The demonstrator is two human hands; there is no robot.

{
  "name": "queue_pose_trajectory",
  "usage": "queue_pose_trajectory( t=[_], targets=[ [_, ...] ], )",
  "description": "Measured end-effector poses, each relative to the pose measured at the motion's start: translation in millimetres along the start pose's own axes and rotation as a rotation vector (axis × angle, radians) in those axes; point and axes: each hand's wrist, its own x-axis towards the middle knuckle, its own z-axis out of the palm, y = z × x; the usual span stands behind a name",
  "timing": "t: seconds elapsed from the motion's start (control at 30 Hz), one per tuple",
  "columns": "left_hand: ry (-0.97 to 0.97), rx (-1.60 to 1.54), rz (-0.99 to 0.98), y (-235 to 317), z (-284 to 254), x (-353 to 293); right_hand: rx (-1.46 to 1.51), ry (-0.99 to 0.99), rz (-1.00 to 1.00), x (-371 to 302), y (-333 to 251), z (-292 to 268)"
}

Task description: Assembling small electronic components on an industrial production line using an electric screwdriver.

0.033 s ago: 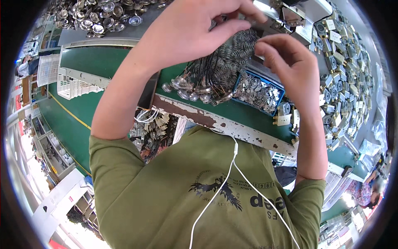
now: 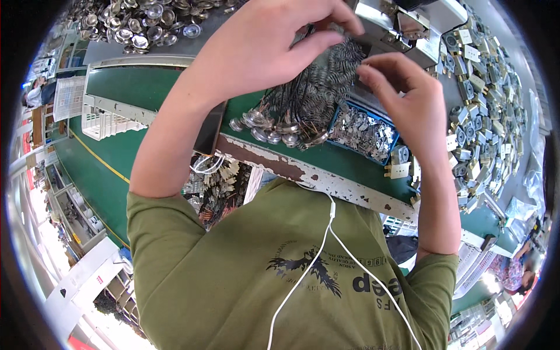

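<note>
My left hand (image 2: 274,49) is over the table at the top of the view, thumb and fingers curled toward each other. What lies between them, if anything, is too hidden to name. To its right, my right hand (image 2: 411,96) has thumb and forefinger bent together in a pinch, and any small part in it cannot be made out. Below and between the hands lies a heap of coiled metal springs (image 2: 326,84). Several round metal caps with dark leads (image 2: 274,125) sit at its near edge. A blue tray (image 2: 389,156) of small metal pieces is below my right hand.
A metal machine (image 2: 429,44) stands beyond my right hand. Many blocky metal-and-white parts (image 2: 466,125) cover the right side. Shiny round caps (image 2: 140,23) are piled at the far left. The worn table edge (image 2: 315,175) runs before my body. A white earphone cord (image 2: 331,219) hangs down my shirt.
My left hand has shifted slightly left, its fingertips drawing back from the machine. My right fingertips have dropped a little. Both hands stay curled.
</note>
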Motion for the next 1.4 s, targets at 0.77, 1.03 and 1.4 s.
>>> queue_pose_trajectory(
  t=[0.77,1.03,1.4],
  targets=[
    [-0.802,0.303,-0.294,3.5,-32.5,-23.1,0.215,-0.48,0.397,25.5,-4.7,45.2],
    [-0.85,0.238,-0.268,-2.9,-30.8,-16.7,0.463,-0.408,0.446,10.7,-8.9,38.1],
    [-0.912,0.498,-0.272,18.0,7.2,-25.2,0.445,-0.413,0.248,1.6,11.8,27.9]
  ],
)
